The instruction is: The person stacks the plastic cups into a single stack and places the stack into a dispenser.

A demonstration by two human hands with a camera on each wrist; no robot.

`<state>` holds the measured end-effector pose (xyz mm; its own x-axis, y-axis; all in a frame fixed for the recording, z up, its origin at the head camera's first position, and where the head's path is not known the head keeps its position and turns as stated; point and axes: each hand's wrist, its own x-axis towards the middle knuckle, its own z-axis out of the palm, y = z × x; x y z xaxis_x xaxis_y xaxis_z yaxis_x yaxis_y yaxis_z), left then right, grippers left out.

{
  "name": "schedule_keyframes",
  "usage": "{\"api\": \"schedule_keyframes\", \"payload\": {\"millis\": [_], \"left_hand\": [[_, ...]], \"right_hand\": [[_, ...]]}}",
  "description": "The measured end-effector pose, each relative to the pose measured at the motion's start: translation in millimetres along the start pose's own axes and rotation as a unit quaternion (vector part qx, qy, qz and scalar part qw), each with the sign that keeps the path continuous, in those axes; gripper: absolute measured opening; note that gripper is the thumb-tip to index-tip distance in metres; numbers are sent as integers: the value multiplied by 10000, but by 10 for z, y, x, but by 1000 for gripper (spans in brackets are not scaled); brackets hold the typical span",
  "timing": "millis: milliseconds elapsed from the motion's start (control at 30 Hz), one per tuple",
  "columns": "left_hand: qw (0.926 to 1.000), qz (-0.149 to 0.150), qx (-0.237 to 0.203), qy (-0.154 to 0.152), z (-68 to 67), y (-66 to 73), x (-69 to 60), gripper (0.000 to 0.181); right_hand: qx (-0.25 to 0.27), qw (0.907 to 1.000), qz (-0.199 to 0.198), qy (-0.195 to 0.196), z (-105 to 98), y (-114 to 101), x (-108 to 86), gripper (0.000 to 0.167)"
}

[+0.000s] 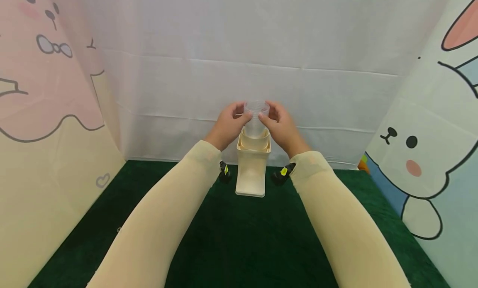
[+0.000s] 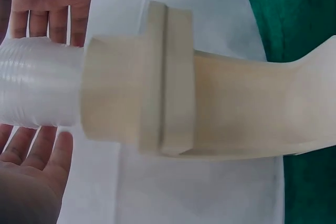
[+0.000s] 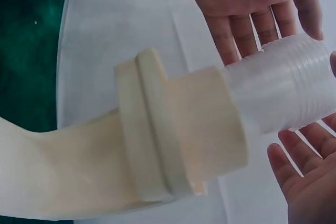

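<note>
A stack of clear plastic cups [image 1: 256,122] stands upright, its lower end inside the round collar of a cream plastic cup holder [image 1: 251,176]. My left hand [image 1: 230,123] holds the stack from the left, thumb at the front and fingers along the side. From the right, my right hand [image 1: 283,124] holds it the same way. In the left wrist view, ridged rims show on the cups [image 2: 39,85] between both hands. The holder's collar [image 3: 207,124] and square flange appear in the right wrist view, below the cups. The stack's lower end is hidden inside the collar.
A dark green cloth [image 1: 231,238] covers the table under the holder. Behind it hangs a white curtain [image 1: 179,84]. Cartoon-printed cloths stand at the left [image 1: 56,155] and right [image 1: 429,155]. Black wrist devices [image 1: 281,176] sit close to the holder on both sides.
</note>
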<state>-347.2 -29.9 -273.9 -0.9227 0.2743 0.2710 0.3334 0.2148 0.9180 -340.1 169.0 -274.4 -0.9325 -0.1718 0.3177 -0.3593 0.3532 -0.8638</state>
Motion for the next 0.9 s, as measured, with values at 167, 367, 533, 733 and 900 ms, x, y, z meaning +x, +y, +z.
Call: {"api": "schedule_keyframes", "payload": {"millis": [167,367,533,733,900], "left_hand": [[9998,-164,111,-59,38,-98,-41,64],[9986,-384,335,-106,92,-223,-94,62],[9975,-529,447,-123,145,-328,-127,60],[9966,-778,216,-138,164,-446,-135,65],[9975,-647,264,64,134,-438,-113,64]], "right_hand": [[2,10000,28,-35,39,119,-53,68],[-186,9996,154,-138,91,251,-141,69],[-454,9979,407,-228,127,354,-206,71],[-388,9976,495,-278,152,408,-237,74],[-369,9971,662,-79,167,383,-211,73]]}}
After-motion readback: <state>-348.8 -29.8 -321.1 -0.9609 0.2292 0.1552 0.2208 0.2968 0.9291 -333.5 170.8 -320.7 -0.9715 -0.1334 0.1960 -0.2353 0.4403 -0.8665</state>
